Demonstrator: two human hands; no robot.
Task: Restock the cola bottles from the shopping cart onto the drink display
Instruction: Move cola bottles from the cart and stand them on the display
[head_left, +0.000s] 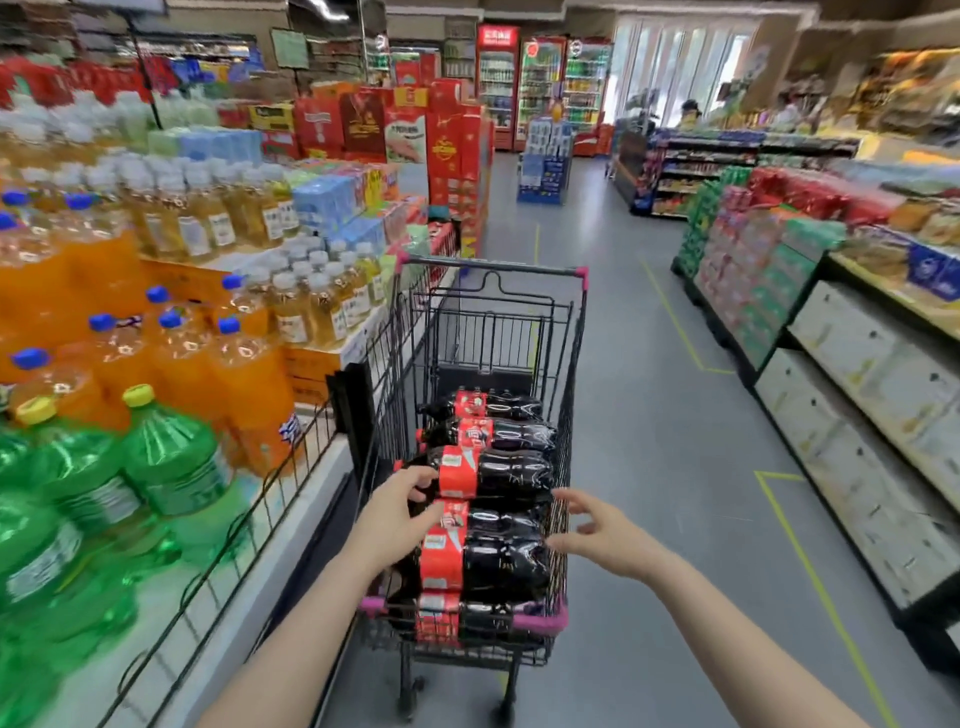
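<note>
Reaching: left hand (402, 512) rests on a cola bottle (493, 473), fingers relaxed, not yet gripping.
Right hand (605, 532): spread, empty, beside the stack.
Bottles: lying flat in the shopping cart (571, 364), beside the drink display (156, 415).

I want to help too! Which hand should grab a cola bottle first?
Probably the left hand. Its fingers already lie on the cola bottles near their red labels in the shopping cart, on the drink display side. The right hand hovers open by the cart's right wall.

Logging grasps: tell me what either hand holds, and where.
Nothing yet. Left hand touches a dark red-labelled plastic cola bottle near its neck; right hand hovers open.
</note>
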